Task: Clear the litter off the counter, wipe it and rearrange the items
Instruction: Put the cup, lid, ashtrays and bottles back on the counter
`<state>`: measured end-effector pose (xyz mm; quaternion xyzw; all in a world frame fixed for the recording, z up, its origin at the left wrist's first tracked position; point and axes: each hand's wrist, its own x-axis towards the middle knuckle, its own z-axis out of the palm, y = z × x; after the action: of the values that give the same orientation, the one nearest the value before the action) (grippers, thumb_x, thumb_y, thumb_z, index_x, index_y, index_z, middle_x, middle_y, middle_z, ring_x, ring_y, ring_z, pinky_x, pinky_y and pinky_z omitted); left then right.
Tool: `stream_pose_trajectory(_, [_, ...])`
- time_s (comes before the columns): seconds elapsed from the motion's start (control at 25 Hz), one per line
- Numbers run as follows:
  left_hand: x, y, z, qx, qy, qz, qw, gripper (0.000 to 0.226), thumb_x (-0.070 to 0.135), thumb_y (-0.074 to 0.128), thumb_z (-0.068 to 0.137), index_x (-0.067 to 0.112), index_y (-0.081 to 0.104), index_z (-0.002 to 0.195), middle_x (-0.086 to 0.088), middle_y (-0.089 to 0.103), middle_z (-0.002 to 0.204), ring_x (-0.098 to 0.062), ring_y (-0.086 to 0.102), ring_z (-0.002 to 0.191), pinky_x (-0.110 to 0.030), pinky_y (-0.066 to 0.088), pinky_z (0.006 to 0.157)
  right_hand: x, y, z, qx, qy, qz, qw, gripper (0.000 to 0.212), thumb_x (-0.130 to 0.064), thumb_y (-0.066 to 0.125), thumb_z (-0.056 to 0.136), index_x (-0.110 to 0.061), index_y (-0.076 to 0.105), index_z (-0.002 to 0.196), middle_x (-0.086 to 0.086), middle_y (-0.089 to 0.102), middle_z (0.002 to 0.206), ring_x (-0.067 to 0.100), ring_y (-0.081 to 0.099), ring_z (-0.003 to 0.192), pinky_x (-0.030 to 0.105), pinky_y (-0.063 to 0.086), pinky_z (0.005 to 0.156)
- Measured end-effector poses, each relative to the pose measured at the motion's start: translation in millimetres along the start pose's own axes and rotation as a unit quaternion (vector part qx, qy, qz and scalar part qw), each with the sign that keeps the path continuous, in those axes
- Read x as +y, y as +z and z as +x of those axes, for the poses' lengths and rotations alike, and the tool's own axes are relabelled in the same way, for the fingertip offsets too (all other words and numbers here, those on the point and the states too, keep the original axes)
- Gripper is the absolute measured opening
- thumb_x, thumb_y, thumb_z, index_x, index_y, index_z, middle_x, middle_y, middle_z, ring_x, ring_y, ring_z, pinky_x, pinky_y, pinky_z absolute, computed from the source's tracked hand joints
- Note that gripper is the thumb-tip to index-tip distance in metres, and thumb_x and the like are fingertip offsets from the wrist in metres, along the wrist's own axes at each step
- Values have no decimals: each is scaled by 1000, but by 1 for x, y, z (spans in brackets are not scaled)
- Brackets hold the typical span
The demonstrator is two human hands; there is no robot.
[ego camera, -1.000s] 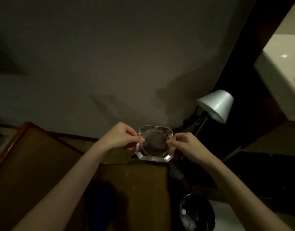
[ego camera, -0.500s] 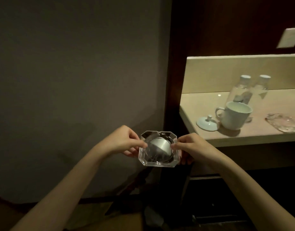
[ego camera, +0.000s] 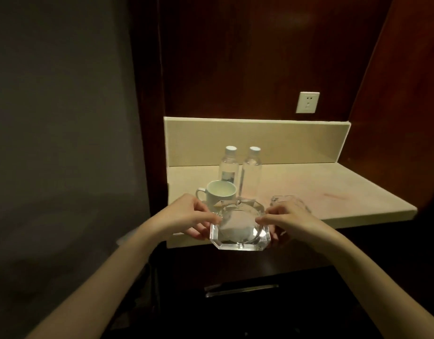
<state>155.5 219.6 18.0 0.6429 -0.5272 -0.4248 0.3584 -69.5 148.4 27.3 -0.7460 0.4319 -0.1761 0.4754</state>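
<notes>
Nearest to the camera, the two bare forearms reach forward from the lower corners, and both hands hold one clear glass ashtray (ego camera: 239,228) between them. The left hand (ego camera: 186,217) pinches the left rim of the ashtray with thumb on top and the curled fingers under it; the right hand (ego camera: 288,220) pinches the right rim in the same way. The ashtray is thick, with cut corners and a round hollow in the middle, and it is at the front edge of the counter (ego camera: 333,192); I cannot tell if its bottom touches the surface or is just above it. Below the counter edge a dark cabinet front with a metal handle (ego camera: 241,289) is seen. Just behind the ashtray, on the left part of the beige counter, a white mug (ego camera: 219,195) stands upright with its handle to the left. Behind the right hand there is a second clear glass piece (ego camera: 292,200), partly hidden. Further back two clear plastic bottles (ego camera: 240,170) with white caps stand side by side, near the mug. Behind them rises the beige backsplash (ego camera: 255,140), and above it a white wall socket (ego camera: 307,102) sits on the dark red wood panel.
</notes>
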Motion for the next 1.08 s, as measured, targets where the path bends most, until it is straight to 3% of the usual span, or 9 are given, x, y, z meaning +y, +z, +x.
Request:
stream_pose_trajectory(0.2, [37,84,60,-22,12,-28,999,17,15,74,82,1,68,74,-5,62,59,-13,63,52,-26,56,56,53,-91,-5,25,40,-13,999,22,-22,63,89,-1,69,89,-1,57,51,9,55,45,19,46,44])
stream_pose_trajectory(0.4, [73,133,127,-59,13,13,998,19,16,72,84,-3,69,85,-3,65,59,-9,62,50,-25,57,58,95,-154,10,49,83,1,995,25,-24,61,91,-1,68,97,2,55,55,8,54,46,19,47,46])
stream_pose_trajectory(0.6, [93,166,215,-67,42,62,995,22,19,73,83,-3,71,86,-7,66,66,-10,63,53,-21,54,55,131,-209,50,76,121,5,990,29,-24,60,92,3,66,101,4,60,59,12,60,51,21,50,51])
stream_pose_trajectory(0.76, [95,188,291,-70,48,92,992,25,23,75,82,-2,73,85,-6,66,69,-15,63,59,-37,59,70,155,-250,97,78,153,-7,985,28,-23,60,92,4,67,96,8,63,64,13,60,52,21,51,51])
stream_pose_trajectory(0.88, [93,191,335,-56,45,127,989,24,23,75,81,0,71,77,-5,64,66,-10,60,51,-23,54,55,171,-262,133,81,172,0,982,30,-23,61,91,5,68,94,7,63,63,11,59,50,21,51,52])
stream_pose_trajectory(1.08, [81,190,377,-36,10,181,983,24,26,76,78,3,70,72,-7,66,69,-17,61,58,-30,55,60,192,-269,182,77,186,-40,979,37,-28,66,86,8,69,97,8,62,67,13,56,53,24,50,58])
